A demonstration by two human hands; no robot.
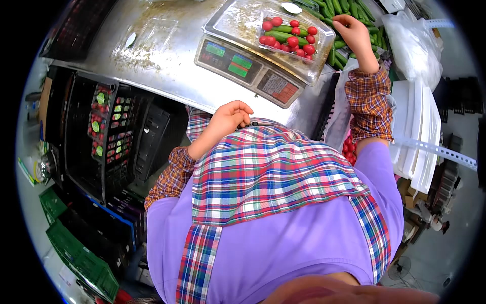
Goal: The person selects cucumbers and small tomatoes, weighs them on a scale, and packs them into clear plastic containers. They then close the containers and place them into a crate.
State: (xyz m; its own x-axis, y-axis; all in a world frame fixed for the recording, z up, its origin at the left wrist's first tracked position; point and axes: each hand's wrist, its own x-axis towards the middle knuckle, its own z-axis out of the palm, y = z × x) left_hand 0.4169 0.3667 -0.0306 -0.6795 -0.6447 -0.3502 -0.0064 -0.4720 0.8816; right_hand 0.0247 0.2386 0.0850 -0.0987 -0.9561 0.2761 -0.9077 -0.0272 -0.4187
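Observation:
My right hand (353, 38) reaches over the edge of a pile of green cucumbers (349, 7), its fingers bent together at the tips. Whatever those fingertips hold, if anything, I cannot make out. Beside it a clear plastic tray (263, 44) holds red cherry tomatoes (292, 42) and several small cucumbers (284, 37). That tray rests on the metal pan (233, 23) of a digital scale (228, 62) with green displays. My left hand (230, 116) hangs loosely curled by the table edge in front of my checked apron, with nothing seen in it.
A steel table (167, 76) with wet debris carries the scale. Below left, a black crate (83, 152) holds packed, labelled punnets (98, 121). At right are a plastic bag (412, 45), white stacked boxes (417, 126) and red tomatoes (349, 149). Green crates (81, 258) stand lower left.

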